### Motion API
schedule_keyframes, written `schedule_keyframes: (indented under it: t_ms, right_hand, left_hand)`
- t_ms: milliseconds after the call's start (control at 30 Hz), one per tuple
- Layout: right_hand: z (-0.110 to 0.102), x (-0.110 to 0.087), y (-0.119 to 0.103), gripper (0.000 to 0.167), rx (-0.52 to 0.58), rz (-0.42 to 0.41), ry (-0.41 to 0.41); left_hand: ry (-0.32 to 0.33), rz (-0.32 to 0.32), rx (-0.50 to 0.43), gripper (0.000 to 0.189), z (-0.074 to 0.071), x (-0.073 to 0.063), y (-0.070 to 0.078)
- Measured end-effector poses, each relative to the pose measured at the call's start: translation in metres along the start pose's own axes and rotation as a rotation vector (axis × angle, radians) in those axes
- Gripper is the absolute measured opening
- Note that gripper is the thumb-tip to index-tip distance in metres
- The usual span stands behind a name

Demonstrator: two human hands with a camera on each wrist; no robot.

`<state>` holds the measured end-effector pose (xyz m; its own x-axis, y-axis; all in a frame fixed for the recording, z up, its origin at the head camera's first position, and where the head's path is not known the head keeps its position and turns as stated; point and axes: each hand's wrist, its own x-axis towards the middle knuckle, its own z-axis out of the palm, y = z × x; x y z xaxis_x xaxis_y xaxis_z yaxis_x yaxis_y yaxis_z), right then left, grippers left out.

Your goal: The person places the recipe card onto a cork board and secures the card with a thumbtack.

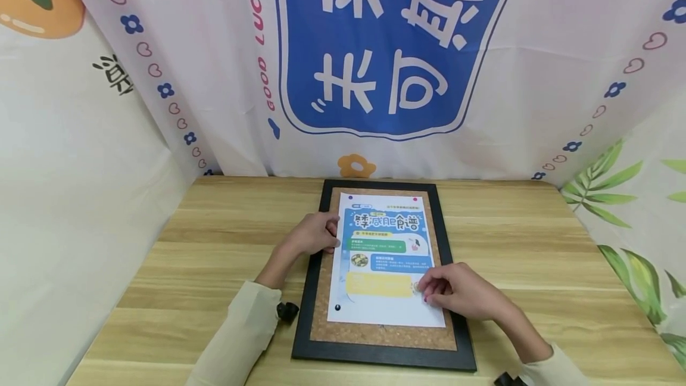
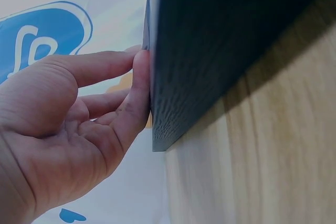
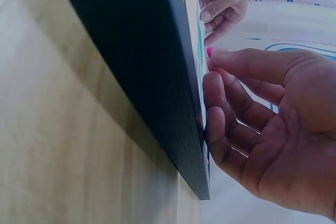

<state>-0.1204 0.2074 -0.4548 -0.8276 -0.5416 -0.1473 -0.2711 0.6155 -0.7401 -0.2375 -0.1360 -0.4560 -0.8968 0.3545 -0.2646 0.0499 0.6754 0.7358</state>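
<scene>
A black-framed cork board (image 1: 386,336) lies flat with a printed paper sheet (image 1: 386,310) on it. Pins show at three of the sheet's corners: a dark purple one (image 1: 351,197) at top left, a pink one (image 1: 415,199) at top right, a black one (image 1: 337,307) at bottom left. My left hand (image 1: 312,233) rests its fingertips on the sheet's left edge, thumb and index finger a little apart. Between thumb and index finger my right hand (image 1: 462,292) pinches a pink push pin (image 3: 210,51), just over the sheet's lower right part.
The board lies on a wood-grain table (image 1: 214,255). Behind the table hangs a printed white and blue cloth (image 1: 370,118). Black wrist straps (image 1: 287,312) sit on both forearms.
</scene>
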Motion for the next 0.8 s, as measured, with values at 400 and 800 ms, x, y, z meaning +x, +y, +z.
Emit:
schedule_keyframes:
  t_ms: [400, 800]
  right_hand:
    - [0.005, -0.005, -0.001, 0.011, 0.031, -0.007, -0.022]
    - [0.008, -0.014, 0.0, 0.011, 0.037, 0.023, -0.019]
  left_hand:
    - [0.009, -0.008, -0.022, 0.063, 0.001, -0.001, 0.001]
    - [0.007, 0.0, -0.013, 0.063, -0.001, -0.001, 0.001]
